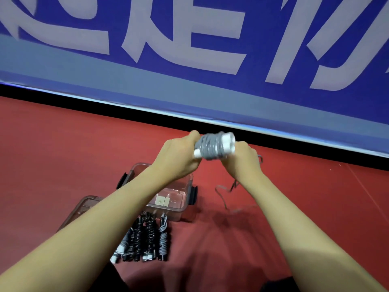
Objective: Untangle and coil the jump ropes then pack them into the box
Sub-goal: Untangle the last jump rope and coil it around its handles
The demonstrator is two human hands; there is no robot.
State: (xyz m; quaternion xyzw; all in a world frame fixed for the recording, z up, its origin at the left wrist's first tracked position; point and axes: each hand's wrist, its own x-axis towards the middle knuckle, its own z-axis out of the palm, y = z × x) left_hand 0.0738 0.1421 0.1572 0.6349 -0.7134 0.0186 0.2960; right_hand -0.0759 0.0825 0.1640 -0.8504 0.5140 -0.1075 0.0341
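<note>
Red floor, frame centre: grey jump rope wound round white handles (212,147), long axis left to right. My left hand (179,154) grips one end, right hand (242,159) the other; clear plastic box (185,199) directly below.

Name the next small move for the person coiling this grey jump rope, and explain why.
Probably another wrap: the left hand grips the white-handled grey bundle, the right hand is at its other end, and a loose grey tail trails on the red floor.
</note>
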